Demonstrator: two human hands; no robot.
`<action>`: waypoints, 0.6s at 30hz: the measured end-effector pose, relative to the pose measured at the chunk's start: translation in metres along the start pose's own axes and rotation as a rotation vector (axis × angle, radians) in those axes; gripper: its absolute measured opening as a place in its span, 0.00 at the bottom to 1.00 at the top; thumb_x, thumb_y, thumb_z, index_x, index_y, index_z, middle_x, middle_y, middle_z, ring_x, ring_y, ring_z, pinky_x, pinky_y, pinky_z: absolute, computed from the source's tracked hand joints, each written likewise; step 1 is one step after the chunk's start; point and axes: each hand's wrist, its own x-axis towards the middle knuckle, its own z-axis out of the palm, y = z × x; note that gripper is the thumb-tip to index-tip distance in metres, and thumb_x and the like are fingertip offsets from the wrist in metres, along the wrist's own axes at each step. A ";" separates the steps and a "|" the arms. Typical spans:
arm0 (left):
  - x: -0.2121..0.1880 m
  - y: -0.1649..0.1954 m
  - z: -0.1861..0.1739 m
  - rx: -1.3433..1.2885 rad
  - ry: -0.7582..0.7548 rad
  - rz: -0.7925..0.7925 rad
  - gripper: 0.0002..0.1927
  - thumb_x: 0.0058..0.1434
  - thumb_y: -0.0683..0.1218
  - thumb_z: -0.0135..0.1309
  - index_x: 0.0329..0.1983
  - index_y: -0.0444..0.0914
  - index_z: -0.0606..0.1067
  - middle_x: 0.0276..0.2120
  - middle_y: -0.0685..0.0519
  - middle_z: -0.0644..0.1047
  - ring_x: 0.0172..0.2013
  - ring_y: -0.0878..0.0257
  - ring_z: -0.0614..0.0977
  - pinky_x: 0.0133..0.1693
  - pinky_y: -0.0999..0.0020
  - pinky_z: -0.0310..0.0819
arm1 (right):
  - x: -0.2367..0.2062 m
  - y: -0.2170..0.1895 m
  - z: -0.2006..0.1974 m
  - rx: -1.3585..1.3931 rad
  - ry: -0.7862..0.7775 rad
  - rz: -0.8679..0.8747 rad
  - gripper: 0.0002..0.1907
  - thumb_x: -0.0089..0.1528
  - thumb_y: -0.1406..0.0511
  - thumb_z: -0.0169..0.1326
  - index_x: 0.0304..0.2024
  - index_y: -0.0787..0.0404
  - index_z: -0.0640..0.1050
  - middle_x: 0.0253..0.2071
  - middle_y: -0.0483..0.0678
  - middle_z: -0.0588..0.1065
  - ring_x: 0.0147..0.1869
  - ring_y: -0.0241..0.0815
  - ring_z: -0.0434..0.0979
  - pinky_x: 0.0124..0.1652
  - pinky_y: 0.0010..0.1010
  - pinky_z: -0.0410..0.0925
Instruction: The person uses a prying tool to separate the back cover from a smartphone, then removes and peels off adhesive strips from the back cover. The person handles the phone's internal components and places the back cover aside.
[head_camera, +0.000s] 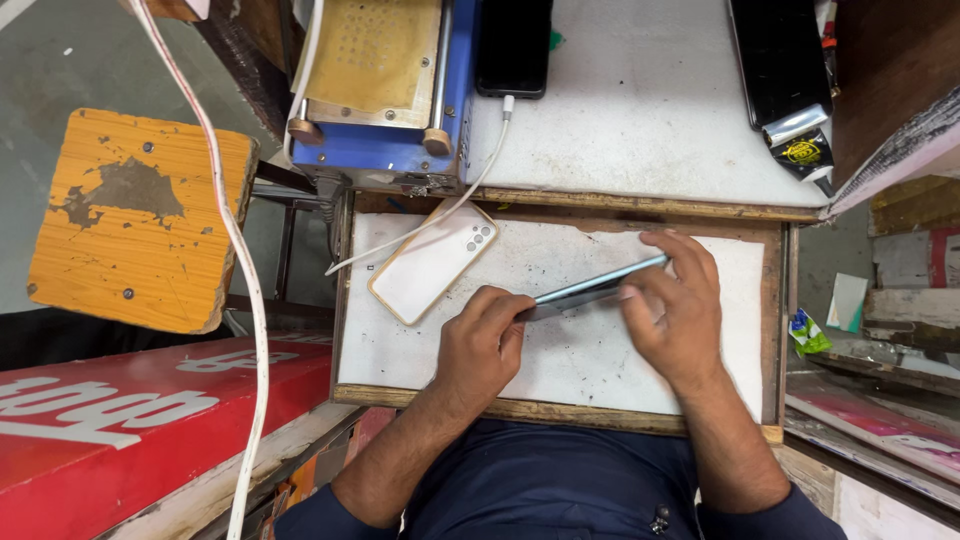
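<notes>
Both hands hold a thin grey smartphone (590, 291) edge-up over a white work board (560, 360). My left hand (482, 347) grips its near-left end with curled fingers. My right hand (673, 308) pinches its far-right end between thumb and fingers. To the left of the hands a white phone case (432, 262) with camera cutouts lies flat on the board.
A blue machine with a yellow top plate (385, 80) stands at the back left, a black phone (513, 45) on a white cable beside it. A black tablet (775, 55) lies back right. A yellow stool (135, 215) and a red sign (130, 410) are at left.
</notes>
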 end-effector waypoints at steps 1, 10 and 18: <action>0.002 -0.001 0.003 -0.008 -0.012 0.026 0.12 0.58 0.32 0.56 0.45 0.34 0.78 0.38 0.49 0.78 0.33 0.59 0.85 0.31 0.71 0.81 | 0.000 -0.003 0.000 -0.056 0.002 -0.027 0.08 0.60 0.61 0.59 0.28 0.56 0.81 0.58 0.53 0.75 0.72 0.56 0.63 0.68 0.51 0.58; 0.003 -0.013 0.008 0.019 -0.040 0.053 0.07 0.60 0.34 0.60 0.42 0.35 0.78 0.34 0.51 0.78 0.29 0.60 0.83 0.28 0.68 0.77 | 0.000 -0.017 0.011 -0.081 0.006 0.012 0.07 0.58 0.64 0.63 0.25 0.55 0.82 0.49 0.41 0.80 0.70 0.52 0.65 0.67 0.49 0.55; -0.001 -0.012 0.000 0.116 -0.057 0.058 0.11 0.55 0.34 0.59 0.41 0.36 0.78 0.34 0.51 0.78 0.32 0.56 0.84 0.32 0.64 0.79 | -0.002 -0.014 0.012 -0.048 0.001 0.031 0.03 0.55 0.66 0.59 0.25 0.56 0.81 0.46 0.41 0.80 0.71 0.55 0.63 0.68 0.51 0.54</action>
